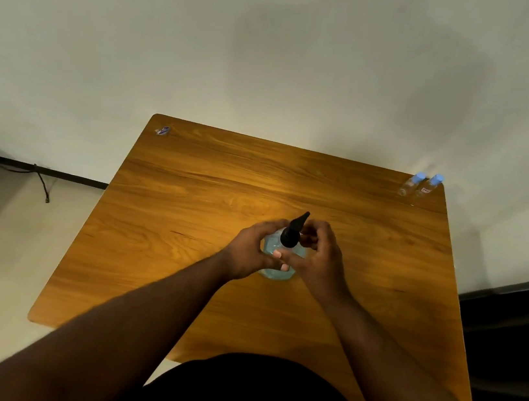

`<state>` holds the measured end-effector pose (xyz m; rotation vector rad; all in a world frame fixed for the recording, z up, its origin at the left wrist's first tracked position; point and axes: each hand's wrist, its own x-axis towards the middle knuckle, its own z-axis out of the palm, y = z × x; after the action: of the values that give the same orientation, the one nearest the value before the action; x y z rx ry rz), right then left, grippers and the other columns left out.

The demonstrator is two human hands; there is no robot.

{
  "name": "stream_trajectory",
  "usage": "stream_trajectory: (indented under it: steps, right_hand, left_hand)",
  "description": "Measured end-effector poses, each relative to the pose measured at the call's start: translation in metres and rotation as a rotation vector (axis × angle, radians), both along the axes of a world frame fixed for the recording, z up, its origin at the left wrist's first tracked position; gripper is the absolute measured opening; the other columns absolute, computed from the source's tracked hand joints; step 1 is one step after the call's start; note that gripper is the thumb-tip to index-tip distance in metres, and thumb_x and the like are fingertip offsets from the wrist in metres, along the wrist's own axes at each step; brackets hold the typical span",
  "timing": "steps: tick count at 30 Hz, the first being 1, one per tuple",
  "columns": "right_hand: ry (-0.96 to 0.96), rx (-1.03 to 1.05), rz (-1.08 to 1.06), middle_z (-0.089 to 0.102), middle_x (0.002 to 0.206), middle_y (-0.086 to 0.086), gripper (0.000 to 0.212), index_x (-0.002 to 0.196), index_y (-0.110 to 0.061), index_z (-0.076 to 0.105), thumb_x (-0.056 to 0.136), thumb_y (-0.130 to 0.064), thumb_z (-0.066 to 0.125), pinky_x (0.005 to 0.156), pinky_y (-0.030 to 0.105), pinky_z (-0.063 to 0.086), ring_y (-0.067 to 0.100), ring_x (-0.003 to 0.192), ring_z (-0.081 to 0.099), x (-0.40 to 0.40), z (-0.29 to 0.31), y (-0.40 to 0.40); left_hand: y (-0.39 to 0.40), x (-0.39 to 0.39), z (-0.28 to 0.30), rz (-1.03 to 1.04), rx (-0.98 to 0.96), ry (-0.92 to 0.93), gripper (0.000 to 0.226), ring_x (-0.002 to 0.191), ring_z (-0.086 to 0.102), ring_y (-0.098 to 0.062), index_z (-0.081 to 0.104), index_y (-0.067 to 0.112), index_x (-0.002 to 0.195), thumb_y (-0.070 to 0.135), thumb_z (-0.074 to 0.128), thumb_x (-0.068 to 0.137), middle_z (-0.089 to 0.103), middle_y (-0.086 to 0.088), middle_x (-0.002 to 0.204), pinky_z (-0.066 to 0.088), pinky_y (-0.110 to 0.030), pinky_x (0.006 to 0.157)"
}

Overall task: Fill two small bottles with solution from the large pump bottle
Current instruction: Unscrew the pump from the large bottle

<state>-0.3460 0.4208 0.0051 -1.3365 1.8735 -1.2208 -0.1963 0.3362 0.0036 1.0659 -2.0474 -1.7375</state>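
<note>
Wooden table (180, 256): one pump bottle (275, 268), two small bottles (420, 185).

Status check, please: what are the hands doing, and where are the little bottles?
Left hand and right hand both in a grip on the pump bottle. Two small bottles capped, far right corner. Nothing between.

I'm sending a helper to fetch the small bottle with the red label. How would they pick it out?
Start at the wooden table and go to its far right corner, where two small bottles with blue caps stand side by side. Take the right-hand bottle: it bears a red label, while its neighbour looks plain and clear.
</note>
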Motion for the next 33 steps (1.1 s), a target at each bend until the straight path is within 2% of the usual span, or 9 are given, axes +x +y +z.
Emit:
stream_trajectory:
  steps: [3,5,10,15,20,23,25,29,33]
  right_hand:
    - [0.058,-0.039,-0.026,0.059,0.101,-0.001,0.035,0.101,-0.014,0.059,0.075,-0.024,0.079,0.077,0.022,0.051,0.011,0.094,0.059,0.001,0.001,-0.002]
    - [0.078,-0.08,0.047,0.059,0.107,-0.001,0.029,0.109,-0.013,0.061,0.083,-0.02,0.071,0.084,0.028,0.053,0.013,0.101,0.059,-0.002,0.0,0.004]
    - [0.104,-0.023,0.056,0.056,0.115,-0.005,0.057,0.127,-0.014,0.052,0.078,-0.032,0.074,0.086,0.015,0.049,0.002,0.104,0.055,0.001,-0.001,0.004]
    - [0.078,-0.075,0.069,0.06,0.107,-0.008,0.032,0.111,-0.016,0.063,0.081,-0.023,0.073,0.083,0.024,0.053,0.002,0.1,0.058,-0.005,0.001,0.003]
    - [0.123,-0.005,0.094,0.046,0.118,-0.008,0.064,0.126,-0.02,0.051,0.071,-0.035,0.08,0.079,0.009,0.048,-0.002,0.096,0.056,-0.007,0.003,0.002]
    - [0.144,-0.039,0.012,0.05,0.101,-0.005,0.04,0.102,-0.014,0.06,0.071,-0.027,0.081,0.073,0.01,0.045,-0.004,0.086,0.055,-0.003,0.002,-0.002]
    - [0.07,-0.04,0.046,0.053,0.106,-0.003,0.034,0.109,-0.012,0.065,0.078,-0.022,0.075,0.081,0.021,0.052,-0.003,0.095,0.056,-0.006,0.001,0.002]
    - [0.015,0.057,0.093,0.048,0.119,-0.013,0.069,0.137,-0.024,0.044,0.076,-0.031,0.077,0.086,0.019,0.053,-0.005,0.104,0.054,-0.011,0.001,0.004]
    - [0.121,0.023,0.033,0.051,0.103,-0.008,0.048,0.105,-0.025,0.054,0.067,-0.031,0.083,0.074,0.012,0.047,0.001,0.091,0.057,-0.003,0.005,-0.005]
  left_hand:
    - [0.0,0.001,0.001,0.002,0.028,0.0,0.079,0.12,0.054,0.006,0.05,0.032,0.136,0.013,0.086,0.069,0.058,0.02,0.129,0.05,-0.028,0.097]
    - [-0.001,0.0,-0.001,0.006,0.029,-0.002,0.08,0.124,0.053,-0.002,0.05,0.027,0.139,0.012,0.087,0.069,0.057,0.012,0.133,0.05,-0.035,0.102]
    - [-0.002,0.0,-0.002,0.0,-0.002,-0.011,0.088,0.135,0.045,-0.015,0.043,0.02,0.146,0.013,0.086,0.07,0.049,0.0,0.145,0.044,-0.037,0.108]
    - [0.0,0.0,-0.003,0.011,0.009,0.003,0.074,0.123,0.052,-0.011,0.054,0.031,0.131,0.011,0.087,0.068,0.058,0.013,0.127,0.048,-0.045,0.104]
    - [-0.001,0.001,-0.002,-0.009,-0.029,-0.001,0.074,0.122,0.054,-0.011,0.054,0.031,0.132,0.018,0.087,0.068,0.058,0.008,0.129,0.05,-0.041,0.101]
    - [-0.002,0.001,-0.005,0.006,0.007,-0.008,0.077,0.128,0.051,-0.014,0.053,0.028,0.134,0.016,0.088,0.067,0.056,0.004,0.135,0.048,-0.046,0.104]
    - [-0.001,0.001,-0.005,0.004,0.018,-0.016,0.083,0.133,0.047,-0.016,0.049,0.025,0.139,0.015,0.088,0.067,0.052,0.001,0.141,0.045,-0.047,0.107]
    - [-0.003,0.001,-0.006,-0.007,0.012,-0.054,0.091,0.138,0.042,-0.017,0.041,0.023,0.146,0.019,0.088,0.068,0.047,0.0,0.147,0.041,-0.047,0.111]
    - [-0.005,0.001,-0.006,-0.02,0.014,-0.057,0.091,0.138,0.041,-0.018,0.04,0.021,0.147,0.016,0.087,0.069,0.046,-0.002,0.148,0.041,-0.047,0.111]
